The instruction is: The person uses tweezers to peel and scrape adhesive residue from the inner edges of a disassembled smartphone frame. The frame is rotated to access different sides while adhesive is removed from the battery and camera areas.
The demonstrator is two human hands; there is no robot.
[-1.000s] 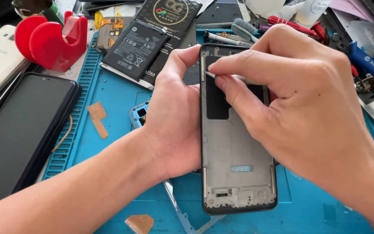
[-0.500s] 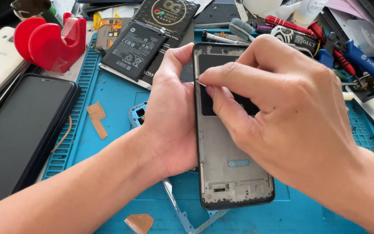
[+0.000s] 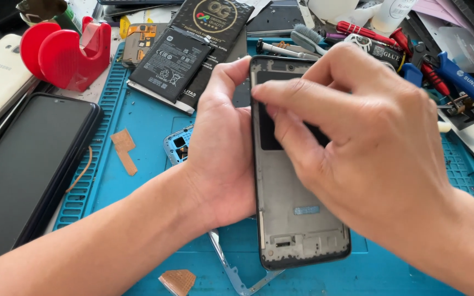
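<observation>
Covering phone frame (image 3: 297, 219) top: right hand (image 3: 368, 148), fingertips hidden.

Open phone frame (image 3: 297, 219), grey inner plate with black rim, battery bay empty, lengthwise upright, held above blue mat

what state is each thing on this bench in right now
phone frame: stripped, inside facing up, tilted off the mat
left hand: gripping the frame's left edge
right hand: fingertips pinched at the frame's upper left
battery: loose, out of any phone
black phone: flat, screen dark
red tape dispenser: upright
blue mat: flat, littered with parts
</observation>
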